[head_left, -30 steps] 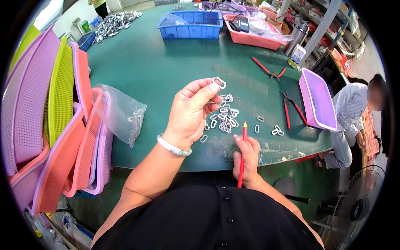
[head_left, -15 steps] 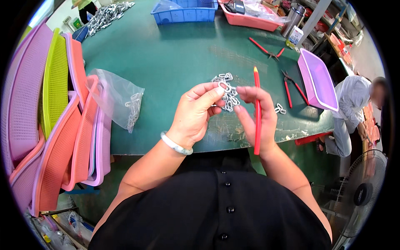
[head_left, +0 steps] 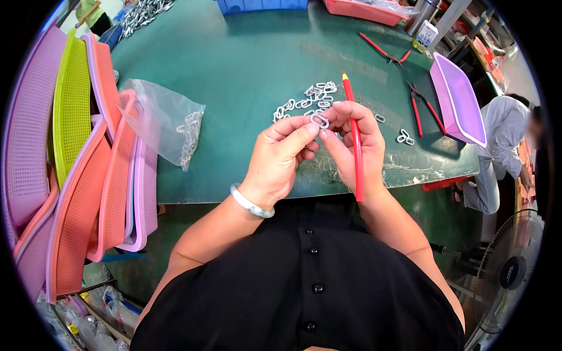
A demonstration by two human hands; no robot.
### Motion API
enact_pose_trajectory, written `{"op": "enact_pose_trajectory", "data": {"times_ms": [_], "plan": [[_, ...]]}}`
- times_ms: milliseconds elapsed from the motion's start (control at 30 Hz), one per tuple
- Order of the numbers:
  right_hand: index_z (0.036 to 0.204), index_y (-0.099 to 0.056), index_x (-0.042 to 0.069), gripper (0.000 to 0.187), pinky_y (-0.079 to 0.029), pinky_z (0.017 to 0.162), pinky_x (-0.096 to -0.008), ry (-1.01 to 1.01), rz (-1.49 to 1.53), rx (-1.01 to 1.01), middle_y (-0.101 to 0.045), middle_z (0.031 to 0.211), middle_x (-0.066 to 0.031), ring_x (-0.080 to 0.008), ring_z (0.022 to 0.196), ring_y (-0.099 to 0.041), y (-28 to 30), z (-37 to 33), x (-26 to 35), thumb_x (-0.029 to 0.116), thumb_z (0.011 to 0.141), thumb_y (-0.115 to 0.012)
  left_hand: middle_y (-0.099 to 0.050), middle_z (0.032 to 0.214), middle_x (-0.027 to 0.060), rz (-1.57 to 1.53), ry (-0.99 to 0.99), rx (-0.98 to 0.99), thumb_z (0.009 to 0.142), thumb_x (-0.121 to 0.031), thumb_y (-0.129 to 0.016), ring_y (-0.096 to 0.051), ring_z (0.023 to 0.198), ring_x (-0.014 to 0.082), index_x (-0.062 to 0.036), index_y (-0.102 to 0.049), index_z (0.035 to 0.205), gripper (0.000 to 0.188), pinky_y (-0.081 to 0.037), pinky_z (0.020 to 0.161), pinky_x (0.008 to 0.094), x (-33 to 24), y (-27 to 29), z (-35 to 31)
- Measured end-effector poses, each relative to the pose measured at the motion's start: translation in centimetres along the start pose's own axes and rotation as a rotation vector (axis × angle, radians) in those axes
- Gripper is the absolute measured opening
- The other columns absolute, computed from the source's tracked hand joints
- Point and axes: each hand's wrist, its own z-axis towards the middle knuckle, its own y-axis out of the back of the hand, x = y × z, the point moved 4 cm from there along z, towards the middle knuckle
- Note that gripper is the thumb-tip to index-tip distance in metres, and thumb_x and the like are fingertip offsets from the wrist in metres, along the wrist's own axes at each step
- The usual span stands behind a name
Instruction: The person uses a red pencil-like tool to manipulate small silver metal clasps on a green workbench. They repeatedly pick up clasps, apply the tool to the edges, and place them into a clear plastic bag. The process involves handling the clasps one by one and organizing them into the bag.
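Note:
Between thumb and forefinger, my left hand (head_left: 278,153) pinches a small silver metal chain link (head_left: 319,121) above the near part of the table. My right hand (head_left: 362,137) is closed, with its thumb and index finger at the link's right side. A red pencil (head_left: 356,146) with a yellowish tip is tucked in the right hand, pointing away from me. Just beyond my fingers lies a loose pile of similar metal links (head_left: 319,93), partly hidden by the hands. A few stray links (head_left: 405,137) rest farther right.
Red-handled pliers (head_left: 427,111) and a second red-handled pair (head_left: 387,51) lie near a purple basket (head_left: 456,99). Stacked plastic baskets (head_left: 76,158) crowd the left, beside a clear bag (head_left: 170,126) holding links. A blue bin (head_left: 263,6) stands far back. Another person (head_left: 503,140) sits at right near a fan (head_left: 509,272).
My right hand has closed in from the right, bringing its thumb and index finger to the link. The pile on the table now looks more spread out, and the view has shifted slightly.

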Motion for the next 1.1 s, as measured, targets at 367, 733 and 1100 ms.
{"op": "enact_pose_trajectory", "data": {"times_ms": [367,733,1100], "plan": [[0.107,-0.047,0.003,0.04,-0.043,0.07,-0.0234,0.029,-0.07,-0.039,-0.054,0.092,-0.0051,-0.009,0.074,-0.053,0.4,-0.41,-0.02,-0.012,0.072,-0.057,-0.059,0.076,-0.001,-0.017,0.083,-0.014,0.081,-0.012,-0.06,-0.053,0.064,0.0063,-0.0063,-0.061,0.088,0.009,-0.044,0.058,0.0191,0.63,0.17,-0.04],[0.109,-0.046,0.002,0.041,-0.043,0.073,-0.0233,0.058,-0.103,-0.012,-0.055,0.096,-0.007,-0.0092,0.077,-0.052,0.56,-0.49,0.09,-0.013,0.072,-0.057,-0.059,0.076,-0.0012,-0.014,0.093,-0.017,0.081,-0.011,-0.06,-0.054,0.063,0.0059,-0.0066,-0.06,0.086,0.007,-0.044,0.057,0.0183,0.81,0.16,-0.03],[0.105,-0.048,0.003,0.038,-0.044,0.072,-0.0238,-0.051,0.016,-0.028,-0.056,0.094,-0.0058,-0.0093,0.077,-0.054,0.83,-0.43,-0.48,-0.013,0.072,-0.056,-0.06,0.079,0.0021,0.023,0.085,-0.01,0.082,-0.008,-0.055,-0.055,0.067,0.0094,-0.0033,-0.059,0.091,0.01,-0.044,0.06,0.0218,0.71,0.41,-0.21]]}}
